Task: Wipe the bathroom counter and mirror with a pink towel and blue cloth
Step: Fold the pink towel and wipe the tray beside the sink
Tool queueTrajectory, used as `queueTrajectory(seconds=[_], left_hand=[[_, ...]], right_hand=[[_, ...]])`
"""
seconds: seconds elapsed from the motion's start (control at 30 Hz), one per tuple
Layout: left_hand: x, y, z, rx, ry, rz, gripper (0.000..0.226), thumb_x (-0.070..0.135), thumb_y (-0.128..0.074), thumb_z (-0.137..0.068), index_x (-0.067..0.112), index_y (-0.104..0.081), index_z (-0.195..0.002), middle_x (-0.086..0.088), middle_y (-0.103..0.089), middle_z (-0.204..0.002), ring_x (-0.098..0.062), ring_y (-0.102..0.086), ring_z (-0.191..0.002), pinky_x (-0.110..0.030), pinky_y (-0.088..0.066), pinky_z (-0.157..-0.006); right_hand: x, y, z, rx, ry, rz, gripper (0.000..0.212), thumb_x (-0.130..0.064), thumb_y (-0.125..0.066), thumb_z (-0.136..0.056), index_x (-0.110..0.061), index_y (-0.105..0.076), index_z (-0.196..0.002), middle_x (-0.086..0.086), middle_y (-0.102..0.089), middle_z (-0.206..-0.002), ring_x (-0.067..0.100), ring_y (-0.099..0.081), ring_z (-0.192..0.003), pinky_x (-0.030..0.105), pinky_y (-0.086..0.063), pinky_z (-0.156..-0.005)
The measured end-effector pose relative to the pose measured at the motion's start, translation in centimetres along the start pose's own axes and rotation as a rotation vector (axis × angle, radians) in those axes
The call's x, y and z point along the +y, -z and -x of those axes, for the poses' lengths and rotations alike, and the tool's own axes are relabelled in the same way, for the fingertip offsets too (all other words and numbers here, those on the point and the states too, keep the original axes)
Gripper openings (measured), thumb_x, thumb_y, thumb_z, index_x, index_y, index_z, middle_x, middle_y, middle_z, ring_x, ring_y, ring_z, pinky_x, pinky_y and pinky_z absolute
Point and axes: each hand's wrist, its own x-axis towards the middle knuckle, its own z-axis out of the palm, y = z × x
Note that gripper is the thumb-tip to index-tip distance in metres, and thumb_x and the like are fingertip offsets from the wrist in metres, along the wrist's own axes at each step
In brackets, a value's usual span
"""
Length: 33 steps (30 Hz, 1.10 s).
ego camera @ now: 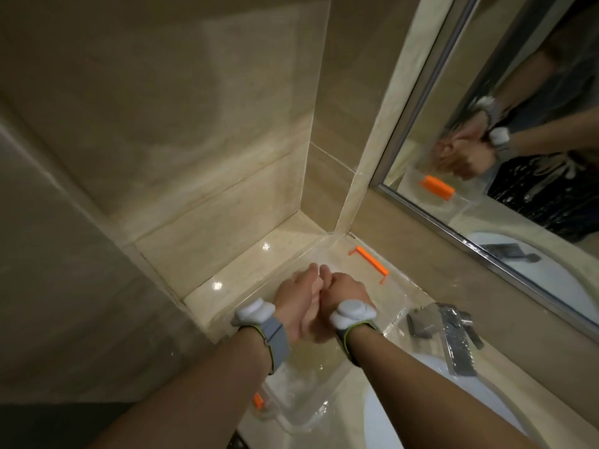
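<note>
- The person's two hands are meeting over a clear plastic box (308, 393), which is sitting on the beige stone desk (240, 273) in the corner where the tiled walls join.
- The left hand (296, 299) is lying with its fingers fairly straight, pointing away from the body and pressing against the other hand.
- The right hand (346, 288) is touching the left one, its back turned up. Its fingers are mostly hidden and blurred, so I cannot tell whether it is open or curled.
- Both wrists are wearing grey bands carrying white devices (351, 314).
- An orange latch (369, 259) is sitting on the box's far rim, and a second one (258, 400) is showing at its near end under the left forearm.
- The mirror (518, 92) is hanging on the wall to the right above the desk, reflecting the joined hands and the box.
- A chrome faucet (453, 332) is standing just right of the box, over the white sink (405, 416).
</note>
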Motion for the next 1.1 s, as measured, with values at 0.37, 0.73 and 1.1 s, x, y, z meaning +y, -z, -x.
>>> queueTrajectory(seconds=[0.37, 0.73, 1.1], left_hand=[[0.9, 0.5, 0.5, 0.045, -0.025, 0.041, 0.026, 0.041, -0.064, -0.087, 0.018, -0.070, -0.076, 0.001, -0.064, -0.055, -0.017, -0.058, -0.051, -0.024, -0.039, -0.052], [-2.1, -1.5, 1.1, 0.099, -0.189, 0.082, 0.021, 0.047, -0.069, -0.093, 0.028, -0.078, -0.092, 0.002, -0.080, -0.094, -0.020, -0.075, -0.094, -0.036, -0.058, -0.084], [-1.2, -2.4, 1.7, 0.072, -0.207, 0.147, 0.047, 0.063, -0.060, -0.094, 0.020, -0.078, -0.088, 0.000, -0.080, -0.086, -0.017, -0.078, -0.082, -0.034, -0.059, -0.072]], right_hand=[[1.5, 0.6, 2.9, -0.352, -0.224, -0.848, 0.055, -0.061, -0.030, -0.101, -0.023, -0.066, -0.117, 0.002, -0.073, -0.111, 0.023, -0.068, -0.102, 0.040, -0.059, -0.080], [-1.3, 0.9, 3.4, -0.113, -0.466, -1.259, 0.065, -0.069, -0.046, -0.090, -0.012, -0.066, -0.068, 0.006, -0.071, -0.060, 0.027, -0.069, -0.064, 0.043, -0.060, -0.068], [-0.3, 1.0, 3.1, -0.100, -0.326, -1.069, 0.082, -0.084, -0.066, -0.060, -0.029, -0.045, -0.117, 0.000, -0.067, -0.104, 0.022, -0.069, -0.089, 0.038, -0.058, -0.077]])
